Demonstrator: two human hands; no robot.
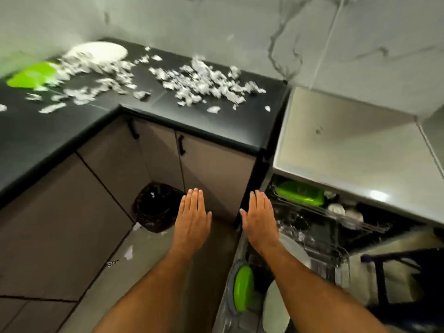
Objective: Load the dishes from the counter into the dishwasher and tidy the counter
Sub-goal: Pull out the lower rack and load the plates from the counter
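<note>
While both hands are hovering flat and empty above the floor, the task is standing at roughly its midpoint, judged from how the items are lying. The left hand [192,212] is extending its fingers straight, holding nothing, in front of the cabinet doors [211,169]. The right hand [260,216] is doing the same, gripping nothing, at the left edge of the open dishwasher [324,224].

Loaded so far:
- 1 green container [299,193] is sitting in the upper rack.
- 1 green plate [243,287] is standing on edge in the lower rack, with a white plate [274,308] just beside it.
- Several pale items are lying further right in the upper rack; blur is preventing identification.

Remaining on the black counter [72,131]:
- 1 green dish [32,75] is waiting at the far left.
- 1 white plate [101,52] is waiting in the back corner, near the green dish.
- Torn white paper scraps [201,80] are covering much of the surface, in 2 loose clusters.

A dark waste bin [157,207] is standing in the floor corner below the counter, and a few scraps are lying on the floor [128,253] beside it. Loading is appearing partly complete; at least 2 dishes are still needing transfer, and counter tidying is appearing barely begun.
</note>
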